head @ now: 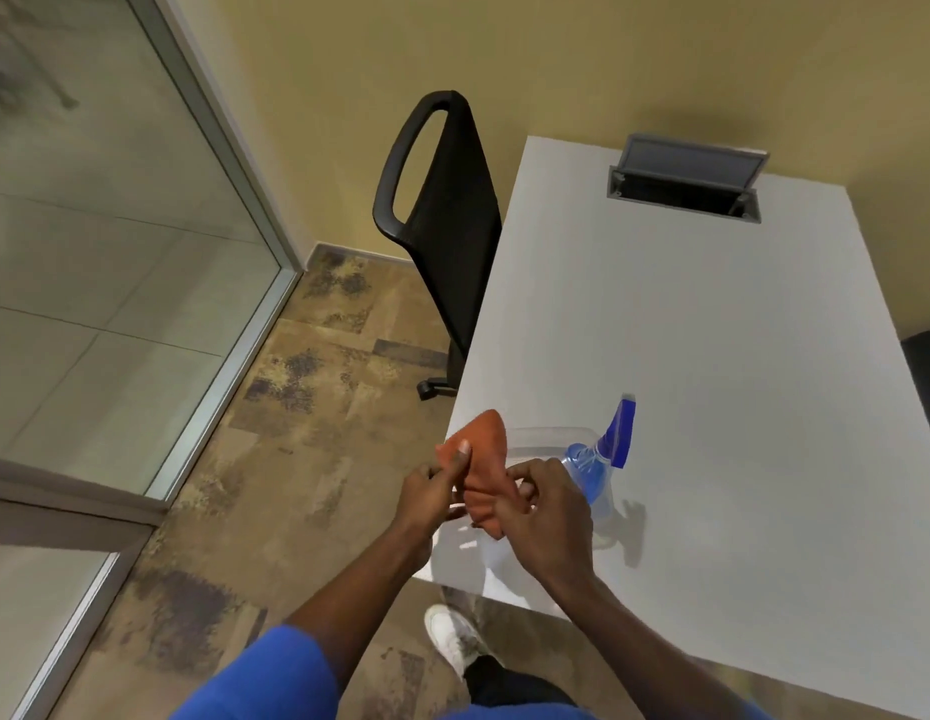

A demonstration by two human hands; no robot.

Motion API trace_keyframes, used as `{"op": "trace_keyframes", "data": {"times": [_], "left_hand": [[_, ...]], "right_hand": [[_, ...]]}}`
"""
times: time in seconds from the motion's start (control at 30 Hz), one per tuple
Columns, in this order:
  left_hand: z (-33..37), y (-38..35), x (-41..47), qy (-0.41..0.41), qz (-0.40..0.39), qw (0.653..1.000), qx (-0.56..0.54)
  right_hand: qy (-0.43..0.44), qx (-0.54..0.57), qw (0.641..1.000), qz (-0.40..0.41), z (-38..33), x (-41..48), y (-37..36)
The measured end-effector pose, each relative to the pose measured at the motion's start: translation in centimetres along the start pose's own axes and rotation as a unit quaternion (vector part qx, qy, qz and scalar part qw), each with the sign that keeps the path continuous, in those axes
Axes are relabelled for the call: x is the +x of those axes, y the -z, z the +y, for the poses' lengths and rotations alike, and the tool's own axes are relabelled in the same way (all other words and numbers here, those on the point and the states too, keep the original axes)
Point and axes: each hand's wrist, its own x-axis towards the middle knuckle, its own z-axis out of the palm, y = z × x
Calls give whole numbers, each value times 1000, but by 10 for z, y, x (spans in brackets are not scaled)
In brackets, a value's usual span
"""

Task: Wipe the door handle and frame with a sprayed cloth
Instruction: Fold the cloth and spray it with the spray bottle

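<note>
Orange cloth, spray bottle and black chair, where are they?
orange cloth [485, 446], head view, on its top fold.
spray bottle [620, 433], head view, on its blue trigger top.
black chair [457, 215], head view, on its mesh back.

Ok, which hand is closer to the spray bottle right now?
The right hand, gripping the orange cloth just beside the spray bottle; the left hand holds the cloth's far side.

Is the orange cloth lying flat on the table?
No, the left hand and the right hand both grip the orange cloth, holding it up over the white table's near corner.
</note>
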Motion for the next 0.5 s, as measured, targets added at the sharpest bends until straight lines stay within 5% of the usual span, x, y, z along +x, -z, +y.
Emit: {"op": "trace_keyframes", "data": {"times": [0.27, 0.37, 0.5], "left_hand": [[2, 17, -21, 37, -13, 982, -185], [1, 25, -29, 24, -11, 983, -183], [9, 42, -42, -46, -67, 990, -112]], "right_hand": [[48, 116, 990, -58, -13, -28, 12], [84, 177, 978, -67, -5, -30, 14], [-3, 245, 968, -48, 4, -14, 15]]}}
